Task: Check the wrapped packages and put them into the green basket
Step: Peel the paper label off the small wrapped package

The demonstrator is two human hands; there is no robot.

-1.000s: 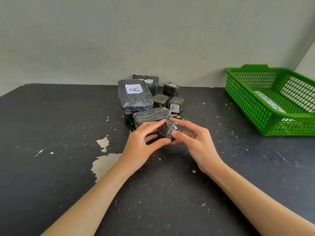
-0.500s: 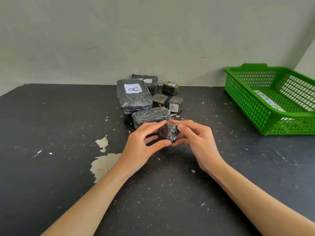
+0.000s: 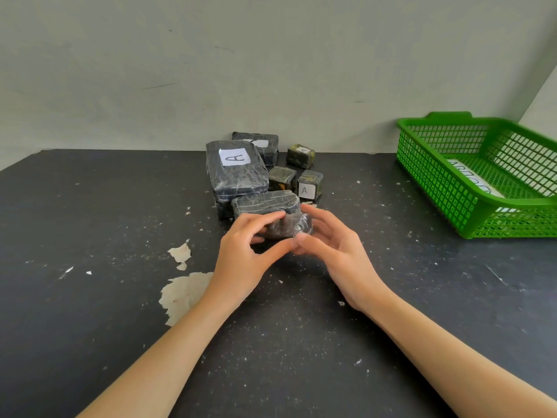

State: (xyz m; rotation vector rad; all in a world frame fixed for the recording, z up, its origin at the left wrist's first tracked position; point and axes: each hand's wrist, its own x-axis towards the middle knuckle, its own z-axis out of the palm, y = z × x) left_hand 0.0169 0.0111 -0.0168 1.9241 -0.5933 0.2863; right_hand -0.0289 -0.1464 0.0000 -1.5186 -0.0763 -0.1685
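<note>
Hands meet over the middle of the dark table (image 3: 90, 327), both curled round one small wrapped package (image 3: 283, 226) held just above the surface. The left hand (image 3: 250, 251) pinches it between thumb below and fingers on top; the right hand (image 3: 334, 251) is more open, its fingertips touching the package's crinkled right end and its palm turned inward. The package looks blurred, so whether it carries a label cannot be told.

Checking seems to be the step in hand, and doing it well probably means turning the package slowly enough to see every face — the film wrap is shiny and likely slippery, so one hand should keep a firm pinch while the other rotates. Once checked, it has to travel to the right, well clear of the pile.

Six more wrapped packages (image 3: 238, 173) sit in a cluster just behind the hands, two showing a white label marked A.

At the right edge stands the green basket (image 3: 434, 182), well apart from the hands. No package shows inside it — only a white strip of paper with lettering (image 3: 470, 179) lying on its floor, partly cut off by the frame.
</note>
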